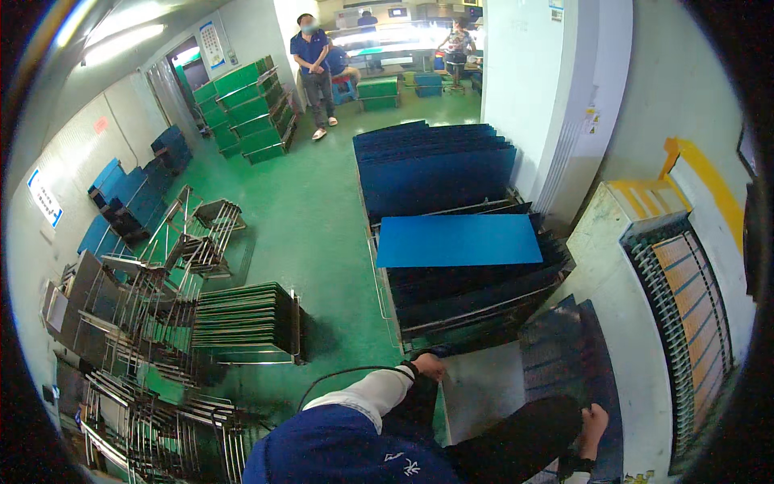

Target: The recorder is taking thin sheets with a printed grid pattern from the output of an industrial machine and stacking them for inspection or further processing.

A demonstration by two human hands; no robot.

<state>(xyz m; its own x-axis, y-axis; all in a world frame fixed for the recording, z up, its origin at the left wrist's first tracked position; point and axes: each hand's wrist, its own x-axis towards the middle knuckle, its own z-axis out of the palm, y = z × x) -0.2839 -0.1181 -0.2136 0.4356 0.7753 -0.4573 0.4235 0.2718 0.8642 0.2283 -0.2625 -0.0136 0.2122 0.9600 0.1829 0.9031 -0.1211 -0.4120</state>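
Observation:
My left hand (430, 367) is closed beside the upper left corner of a flat grey surface (484, 387) in front of me. What its fingers hold, if anything, is hidden. My right hand (594, 423) is curled shut in front of a dark blue, thin upright board (601, 355), beyond my dark-clothed leg (524, 423). I cannot make out anything in its fingers. Ahead, a bright blue rectangular board (459, 240) lies flat across a rack of upright dark boards (472, 302).
More blue boards (435, 177) stand behind that rack. A machine with a roller conveyor (685, 298) is at my right. Metal racks (161, 323) and a rack of green boards (242, 323) occupy the left. A person (312, 60) stands at the back near stacked green crates (246, 113).

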